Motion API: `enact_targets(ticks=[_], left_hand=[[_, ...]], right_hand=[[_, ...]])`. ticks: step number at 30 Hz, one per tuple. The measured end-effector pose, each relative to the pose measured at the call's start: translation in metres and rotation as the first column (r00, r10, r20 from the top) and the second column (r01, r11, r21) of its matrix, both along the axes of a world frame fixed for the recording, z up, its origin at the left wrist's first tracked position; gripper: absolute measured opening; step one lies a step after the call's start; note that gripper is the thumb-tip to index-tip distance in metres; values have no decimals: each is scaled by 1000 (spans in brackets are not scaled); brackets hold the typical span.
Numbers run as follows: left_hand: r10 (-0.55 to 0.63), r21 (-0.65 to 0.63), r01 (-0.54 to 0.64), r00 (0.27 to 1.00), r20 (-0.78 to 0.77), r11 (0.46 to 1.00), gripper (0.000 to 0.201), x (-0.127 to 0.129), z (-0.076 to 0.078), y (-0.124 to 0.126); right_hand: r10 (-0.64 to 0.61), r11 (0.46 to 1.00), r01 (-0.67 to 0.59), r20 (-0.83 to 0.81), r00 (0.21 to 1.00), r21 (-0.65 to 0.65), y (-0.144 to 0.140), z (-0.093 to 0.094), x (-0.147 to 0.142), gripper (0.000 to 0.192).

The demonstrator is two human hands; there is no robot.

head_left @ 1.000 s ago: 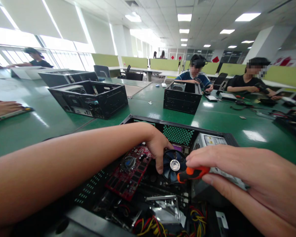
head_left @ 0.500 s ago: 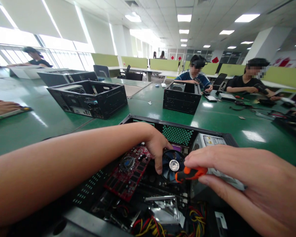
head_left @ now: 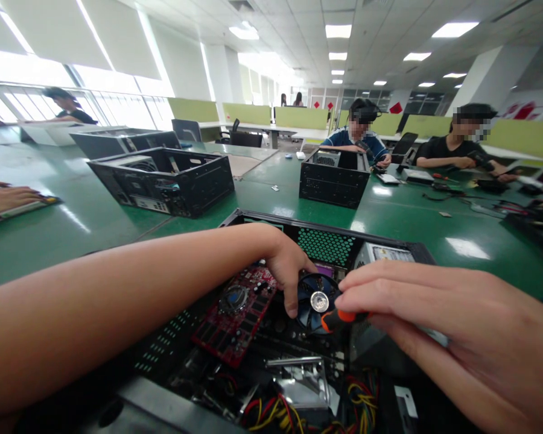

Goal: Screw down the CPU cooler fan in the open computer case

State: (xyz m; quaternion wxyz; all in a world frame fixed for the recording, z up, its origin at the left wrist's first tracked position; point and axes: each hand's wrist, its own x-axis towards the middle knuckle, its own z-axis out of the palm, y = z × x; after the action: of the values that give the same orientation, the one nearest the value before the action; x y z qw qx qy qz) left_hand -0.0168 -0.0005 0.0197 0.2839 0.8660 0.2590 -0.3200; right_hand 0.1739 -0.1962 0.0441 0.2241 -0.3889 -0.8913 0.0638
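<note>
An open black computer case [head_left: 389, 240] lies in front of me, with a round dark cooling fan [head_left: 308, 316] inside. At the fan's left rim, the thumb and a finger of my left hand [head_left: 287, 268] grip the edge. My right hand [head_left: 438, 307] is closed round an orange and black screwdriver [head_left: 339, 319]. Its handle is partly covered by my fingers, and its tip is hidden from sight by the fan's lower right edge. A red circuit board [head_left: 235, 319] lies tilted to the left of the fan.
A metal power supply [head_left: 371, 256] sits on the case's right side, and coloured cables [head_left: 276, 416] fill the front. More computer cases [head_left: 163, 187] [head_left: 335, 181] stand on the green table [head_left: 262, 202]. Several people work around it; a co-worker's hand [head_left: 13, 199] rests at the left.
My right hand's fingers have shifted on the screwdriver handle, now covering more of it. My left hand stays at the fan.
</note>
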Motion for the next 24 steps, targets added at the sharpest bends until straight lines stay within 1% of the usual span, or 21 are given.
enact_targets(ticks=[2, 4, 5, 8, 11, 14, 17, 19, 22, 24], left_hand=[[-4, -10, 4, 1000, -16, 1000, 97, 0, 1, 0], [1, -40, -2, 1000, -23, 999, 98, -1, 0, 0], [5, -51, -6, 1000, -20, 999, 98, -1, 0, 1], [11, -49, -12, 1000, -18, 999, 97, -3, -2, 1], [4, -71, -7, 999, -32, 997, 94, -3, -2, 2], [4, -82, -6, 1000, -23, 997, 95, -3, 0, 3], [2, -85, -3, 1000, -19, 996, 94, -4, 0, 4], [-4, -92, 5, 1000, 3, 996, 92, -6, -2, 6], [0, -90, 3, 999, 39, 996, 91, -8, -5, 7], [12, -102, -9, 1000, 29, 995, 93, -10, -6, 7]], right_hand=[[-23, 1000, 23, -3, 1000, -11, -2, -1, -4, 40], [-74, 997, 74, 10, 997, 10, -3, -2, -7, 26], [-107, 994, 106, 17, 994, 30, -4, -2, -7, 23], [-172, 980, 171, 3, 985, 105, -4, -1, -2, 26], [-180, 967, 185, -45, 983, 175, -6, 4, 8, 28], [-235, 944, 250, -95, 967, 213, -7, 6, 16, 27], [-353, 892, 360, -77, 933, 272, -5, 4, 21, 27], [-399, 858, 402, -79, 914, 319, -2, 2, 22, 25], [-402, 868, 401, -57, 914, 292, 2, 1, 22, 20], [-404, 875, 402, -51, 914, 271, 4, 1, 22, 19]])
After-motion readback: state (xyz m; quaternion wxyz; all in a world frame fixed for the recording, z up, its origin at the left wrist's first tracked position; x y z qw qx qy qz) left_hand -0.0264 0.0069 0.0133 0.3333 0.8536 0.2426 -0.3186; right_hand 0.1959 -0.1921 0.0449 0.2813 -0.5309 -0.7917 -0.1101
